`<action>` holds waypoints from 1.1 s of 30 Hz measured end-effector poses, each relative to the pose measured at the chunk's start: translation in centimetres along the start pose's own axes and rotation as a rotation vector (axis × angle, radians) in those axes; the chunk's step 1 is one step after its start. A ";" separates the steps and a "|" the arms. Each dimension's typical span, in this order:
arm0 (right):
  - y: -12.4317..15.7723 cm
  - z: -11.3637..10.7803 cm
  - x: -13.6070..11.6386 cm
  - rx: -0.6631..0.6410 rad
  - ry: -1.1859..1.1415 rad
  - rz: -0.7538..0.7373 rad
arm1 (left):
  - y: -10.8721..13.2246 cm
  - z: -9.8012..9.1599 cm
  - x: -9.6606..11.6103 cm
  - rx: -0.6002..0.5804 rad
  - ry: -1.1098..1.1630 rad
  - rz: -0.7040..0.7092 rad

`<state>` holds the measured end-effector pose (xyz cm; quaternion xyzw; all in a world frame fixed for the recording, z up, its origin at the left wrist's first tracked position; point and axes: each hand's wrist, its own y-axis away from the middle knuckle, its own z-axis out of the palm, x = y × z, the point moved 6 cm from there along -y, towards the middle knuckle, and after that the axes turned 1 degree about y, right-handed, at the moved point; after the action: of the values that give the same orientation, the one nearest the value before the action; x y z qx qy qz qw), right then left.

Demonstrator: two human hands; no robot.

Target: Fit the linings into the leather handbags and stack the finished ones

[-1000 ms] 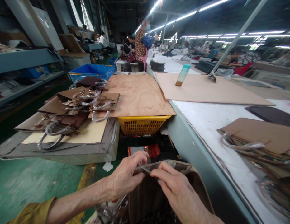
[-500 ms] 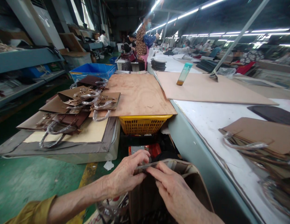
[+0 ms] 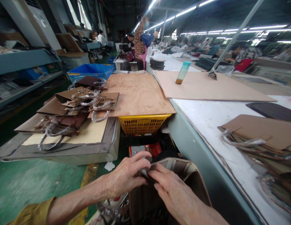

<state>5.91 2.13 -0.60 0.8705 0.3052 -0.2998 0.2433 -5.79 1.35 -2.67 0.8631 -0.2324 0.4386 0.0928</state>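
A brown leather handbag (image 3: 194, 184) stands open-topped in front of me, low in the view. My left hand (image 3: 125, 175) pinches the near left part of its top rim, fingers curled over the edge. My right hand (image 3: 173, 190) grips the same rim just to the right, thumb and fingers pressed on the folded edge. The two hands touch at the rim. The bag's lower part is hidden by my arms.
To the left, a padded cart (image 3: 89, 140) carries several flat brown bags with plastic-wrapped handles (image 3: 72, 106). A plywood sheet (image 3: 138, 93) lies over a yellow basket (image 3: 142, 125). A long white worktable (image 3: 213, 122) on the right holds more bags (image 3: 260, 134) and a bottle (image 3: 183, 72). Other people work farther back.
My right hand has slid left along the bag's rim until it meets my left hand, and the rim has folded down between them.
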 end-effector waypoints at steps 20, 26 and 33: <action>0.0 -1.7 2.3 0.172 0.135 0.209 | -0.1 0.0 -0.6 0.103 0.157 -0.130; 0.3 -2.3 3.2 0.228 0.210 0.292 | -0.6 0.3 -0.9 0.017 0.305 -0.292; -0.4 -2.1 3.3 0.178 0.381 0.330 | -0.6 0.8 -1.9 -0.071 0.361 -0.435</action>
<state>8.52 4.97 -1.41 0.9671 0.1719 -0.1127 0.1496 -5.91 2.22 -4.62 0.7967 -0.0368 0.5467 0.2549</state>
